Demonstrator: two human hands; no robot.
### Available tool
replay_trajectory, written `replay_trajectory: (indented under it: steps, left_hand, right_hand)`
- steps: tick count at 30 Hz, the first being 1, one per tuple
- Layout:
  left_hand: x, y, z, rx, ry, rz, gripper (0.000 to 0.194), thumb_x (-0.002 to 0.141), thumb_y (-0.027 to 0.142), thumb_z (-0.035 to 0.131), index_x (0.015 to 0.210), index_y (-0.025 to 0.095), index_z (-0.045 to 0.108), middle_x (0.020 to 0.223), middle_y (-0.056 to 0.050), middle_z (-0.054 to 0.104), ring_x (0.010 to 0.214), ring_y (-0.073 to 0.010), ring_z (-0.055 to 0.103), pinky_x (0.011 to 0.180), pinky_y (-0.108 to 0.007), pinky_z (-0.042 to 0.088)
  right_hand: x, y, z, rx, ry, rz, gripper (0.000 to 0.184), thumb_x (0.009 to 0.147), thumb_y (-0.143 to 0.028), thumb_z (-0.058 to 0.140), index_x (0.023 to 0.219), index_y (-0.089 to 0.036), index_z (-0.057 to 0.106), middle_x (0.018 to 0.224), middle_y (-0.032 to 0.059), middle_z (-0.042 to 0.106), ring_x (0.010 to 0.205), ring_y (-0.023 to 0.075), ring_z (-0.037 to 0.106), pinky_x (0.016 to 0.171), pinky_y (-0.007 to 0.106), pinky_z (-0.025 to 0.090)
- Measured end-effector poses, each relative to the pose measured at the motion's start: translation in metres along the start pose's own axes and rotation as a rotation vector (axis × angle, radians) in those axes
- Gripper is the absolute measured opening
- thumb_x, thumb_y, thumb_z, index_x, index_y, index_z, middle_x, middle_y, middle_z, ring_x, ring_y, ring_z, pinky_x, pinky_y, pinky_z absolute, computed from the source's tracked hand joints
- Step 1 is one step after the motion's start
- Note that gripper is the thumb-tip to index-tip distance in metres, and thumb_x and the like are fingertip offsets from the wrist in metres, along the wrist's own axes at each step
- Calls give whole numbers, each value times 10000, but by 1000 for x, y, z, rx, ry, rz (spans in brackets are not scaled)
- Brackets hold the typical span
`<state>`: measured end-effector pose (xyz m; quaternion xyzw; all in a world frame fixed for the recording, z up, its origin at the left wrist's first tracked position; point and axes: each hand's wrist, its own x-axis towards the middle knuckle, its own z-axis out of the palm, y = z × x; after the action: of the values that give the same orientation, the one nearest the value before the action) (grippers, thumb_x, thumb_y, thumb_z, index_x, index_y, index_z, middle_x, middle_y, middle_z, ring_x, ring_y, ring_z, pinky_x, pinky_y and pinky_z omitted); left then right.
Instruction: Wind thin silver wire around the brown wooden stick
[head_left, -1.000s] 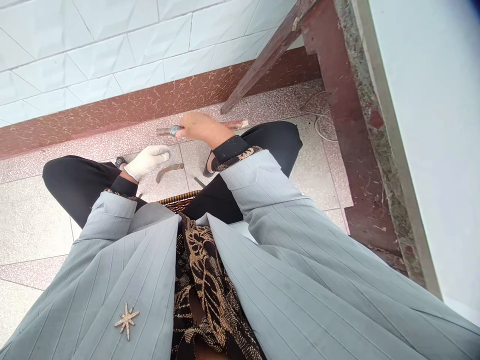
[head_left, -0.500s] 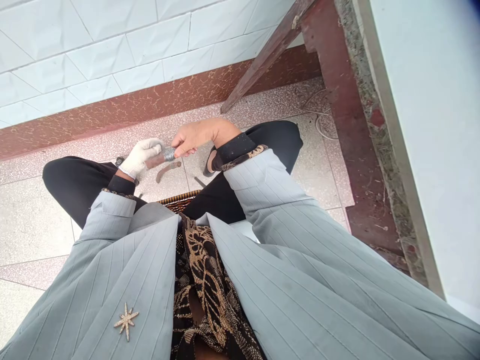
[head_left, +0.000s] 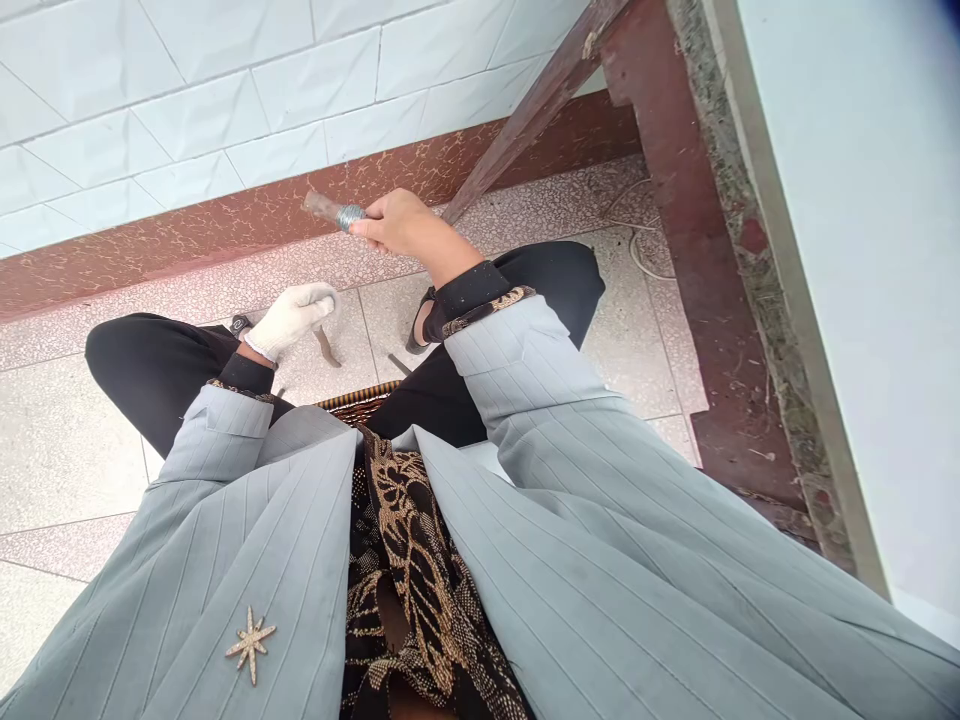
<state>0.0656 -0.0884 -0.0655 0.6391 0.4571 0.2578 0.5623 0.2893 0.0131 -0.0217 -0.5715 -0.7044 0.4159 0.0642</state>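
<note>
In the head view my right hand (head_left: 397, 220), bare, is wrapped round a tool with a rusty brown, blunt-ended part (head_left: 321, 205) and a band of silvery wire (head_left: 350, 217). My fingers hide the rest of it. The tool points left, raised in front of the wall base. Lower and to the left, my left hand (head_left: 291, 318) wears a white knit glove, its fingers curled closed. A curved brown stick-like piece (head_left: 327, 348) shows just below those fingertips; whether the glove grips it I cannot tell. The two hands are apart.
A woven basket rim (head_left: 360, 397) shows between my knees, with a dark flat strip (head_left: 399, 364) by it. A slanting wooden leg (head_left: 525, 120) and a reddish-brown frame (head_left: 682, 230) stand to the right. A pale cord (head_left: 641, 255) lies on the tiled floor.
My right hand has moved up and away from the glove with the wire-bound tool. The left hand rose slightly. The curved brown piece now slants the other way, partly behind the glove.
</note>
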Motion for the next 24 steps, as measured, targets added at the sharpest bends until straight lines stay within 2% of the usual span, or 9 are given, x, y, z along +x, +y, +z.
replay_trajectory:
  steps: [4, 7, 12, 14, 15, 17, 20, 22, 24]
  left_hand:
    - [-2, 0, -5, -62, 43, -4, 215, 835, 386, 662, 802, 173, 649, 648, 22, 498, 550, -96, 388, 551, -262, 313]
    - [-2, 2, -9, -129, 60, 15, 226, 820, 394, 670, 782, 172, 648, 632, 20, 494, 529, -89, 377, 534, -261, 302]
    - [-2, -2, -13, -134, 119, 3, 213, 802, 377, 695, 785, 167, 662, 652, 3, 560, 557, -94, 432, 544, -246, 336]
    - [-1, -5, -13, -136, 146, -1, 220, 806, 387, 710, 799, 172, 665, 660, 3, 581, 554, -95, 435, 538, -240, 333]
    - [-1, -6, -12, -146, 152, 4, 238, 811, 407, 719, 797, 177, 662, 648, 6, 577, 543, -95, 426, 529, -239, 324]
    - [1, -8, -11, -178, 160, 32, 286, 828, 460, 724, 784, 186, 652, 601, 17, 537, 516, -95, 402, 516, -244, 309]
    - [2, -7, -10, -185, 158, 60, 293, 857, 470, 703, 795, 187, 656, 544, 45, 449, 485, -88, 355, 505, -251, 281]
    - [2, -4, -9, -152, 122, 53, 263, 858, 429, 696, 810, 173, 668, 554, 47, 446, 488, -84, 348, 504, -254, 268]
    - [1, -1, -8, -125, 95, 53, 237, 843, 395, 698, 806, 162, 669, 582, 37, 467, 508, -84, 363, 511, -255, 276]
  right_hand:
    - [-3, -8, 7, -399, -101, -41, 353, 1030, -408, 637, 1061, -89, 786, 1029, 174, 769, 925, 269, 696, 743, 345, 453]
    - [-7, -13, 13, -520, -267, -50, 348, 1033, -395, 637, 1009, -85, 793, 964, 157, 762, 900, 262, 688, 752, 346, 440]
    - [-12, -12, 15, -441, -661, -134, 297, 1030, -315, 673, 825, -107, 723, 701, 27, 637, 692, 143, 584, 710, 285, 421]
    - [-16, -10, 10, -296, -807, -196, 305, 1026, -286, 690, 776, -113, 694, 652, -6, 600, 650, 113, 562, 698, 262, 416]
    - [-18, -10, 6, -186, -840, -238, 301, 1024, -267, 693, 764, -115, 681, 641, -16, 594, 624, 99, 551, 682, 248, 416]
    - [-22, -7, -3, 84, -779, -356, 266, 1015, -217, 692, 771, -115, 666, 650, -25, 602, 570, 70, 515, 627, 220, 413]
    - [-22, 0, -12, 460, -431, -465, 260, 1009, -214, 698, 770, -123, 656, 668, -15, 614, 528, 55, 473, 540, 201, 388]
    - [-18, 3, -13, 568, -218, -403, 341, 1042, -280, 668, 729, -155, 621, 664, -8, 603, 531, 67, 469, 518, 209, 374]
    - [-14, 4, -10, 518, -90, -274, 385, 1060, -294, 629, 695, -180, 580, 661, -2, 596, 540, 84, 471, 523, 224, 380]
